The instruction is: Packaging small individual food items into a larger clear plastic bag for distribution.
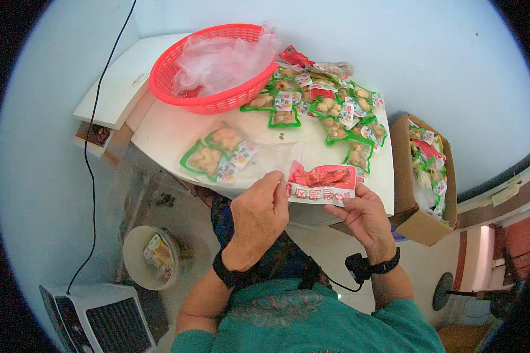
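My right hand holds a red-and-white printed food packet by its right end. At the packet's left end is my left hand, its fingers pinched on the edge of a clear plastic bag; whether it also grips the packet I cannot tell. Inside or under the clear bag, on the white table, lie two green-edged food packets. Beyond my hands, many small green-edged packets are heaped at the table's back right, with a few red ones among them.
A red plastic basket of clear bags stands at the back left. Right of the table is an open cardboard box of packets. On the floor at left are a white bucket with packets and a white appliance; a black cable hangs nearby.
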Demonstrator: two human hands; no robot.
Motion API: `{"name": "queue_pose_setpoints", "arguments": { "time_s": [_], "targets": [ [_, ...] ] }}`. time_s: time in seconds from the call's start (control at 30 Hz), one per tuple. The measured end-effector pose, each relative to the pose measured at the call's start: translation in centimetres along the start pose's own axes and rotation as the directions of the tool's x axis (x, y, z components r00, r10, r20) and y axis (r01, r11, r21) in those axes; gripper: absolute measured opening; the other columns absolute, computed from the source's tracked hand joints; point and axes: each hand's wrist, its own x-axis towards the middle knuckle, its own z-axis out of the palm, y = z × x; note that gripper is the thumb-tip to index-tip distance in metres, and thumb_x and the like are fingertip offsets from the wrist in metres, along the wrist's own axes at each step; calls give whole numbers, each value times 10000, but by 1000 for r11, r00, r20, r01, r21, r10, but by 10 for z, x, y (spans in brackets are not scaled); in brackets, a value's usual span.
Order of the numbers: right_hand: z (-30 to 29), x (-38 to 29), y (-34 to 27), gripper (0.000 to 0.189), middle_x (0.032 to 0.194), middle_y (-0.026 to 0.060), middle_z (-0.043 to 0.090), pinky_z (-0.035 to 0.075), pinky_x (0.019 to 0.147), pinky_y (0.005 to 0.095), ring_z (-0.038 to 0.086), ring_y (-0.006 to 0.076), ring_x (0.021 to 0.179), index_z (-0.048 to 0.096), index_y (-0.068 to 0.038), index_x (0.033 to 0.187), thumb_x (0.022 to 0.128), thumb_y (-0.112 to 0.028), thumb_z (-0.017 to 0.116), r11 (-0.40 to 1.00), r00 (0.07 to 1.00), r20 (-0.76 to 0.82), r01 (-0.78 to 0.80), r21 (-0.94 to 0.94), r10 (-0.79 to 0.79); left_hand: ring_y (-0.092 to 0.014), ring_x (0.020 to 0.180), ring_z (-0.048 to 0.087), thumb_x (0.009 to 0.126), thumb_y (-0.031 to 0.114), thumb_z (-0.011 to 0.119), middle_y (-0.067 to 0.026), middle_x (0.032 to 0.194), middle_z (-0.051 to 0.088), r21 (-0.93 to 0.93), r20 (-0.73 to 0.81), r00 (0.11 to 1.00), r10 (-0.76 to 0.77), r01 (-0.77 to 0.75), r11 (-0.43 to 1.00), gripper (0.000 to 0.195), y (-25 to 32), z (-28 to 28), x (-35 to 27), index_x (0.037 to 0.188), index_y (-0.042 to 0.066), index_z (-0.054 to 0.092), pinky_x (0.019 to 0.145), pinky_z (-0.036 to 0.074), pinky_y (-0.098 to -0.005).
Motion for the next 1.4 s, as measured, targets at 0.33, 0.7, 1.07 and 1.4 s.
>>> {"name": "queue_pose_setpoints", "arguments": {
  "time_s": [0.33, 0.7, 1.07, 1.4],
  "targets": [
    [34, 11, 31, 318, 1228, 157, 595, 537, 940, 452, 612, 265, 1100, 505, 36, 1223, 905, 37, 507, 989, 990, 72, -129, 66, 124, -348, 701, 661, 854, 64, 626, -178, 803, 661, -70, 57, 998, 41, -37, 997, 125, 9, 14, -4, 977, 44, 638, 592, 516, -411],
    [45, 66, 74, 256, 1158, 79, 614, 505, 925, 317, 610, 178, 1019, 519, -9, 1231, 1000, -96, 455, 962, 932, 347, -182, 203, 103, -358, 759, 676, 866, 100, 631, -178, 886, 686, -58, 63, 998, 18, -14, 998, 151, 10, 8, -1, 1000, 33, 655, 639, 540, -402],
    [76, 94, 92, 508, 1362, 112, 498, 439, 1027, 330, 503, 207, 1236, 360, -6, 1422, 952, -78, 541, 991, 807, 587, 116, -60, -59, -356, 818, 682, 822, 57, 643, -186, 913, 693, -108, 47, 997, 54, -48, 993, 177, 1, 3, -2, 993, 18, 670, 703, 550, -404],
    [105, 141, 128, 640, 1445, 101, 445, 391, 1084, 334, 450, 209, 1311, 330, -30, 1462, 886, -3, 609, 979, 725, 675, 201, -20, -135, -345, 826, 690, 819, 62, 656, -182, 916, 699, -154, 139, 983, 120, -99, 983, 171, 1, 9, -1, 983, 15, 674, 716, 551, -392]
  ]
}}
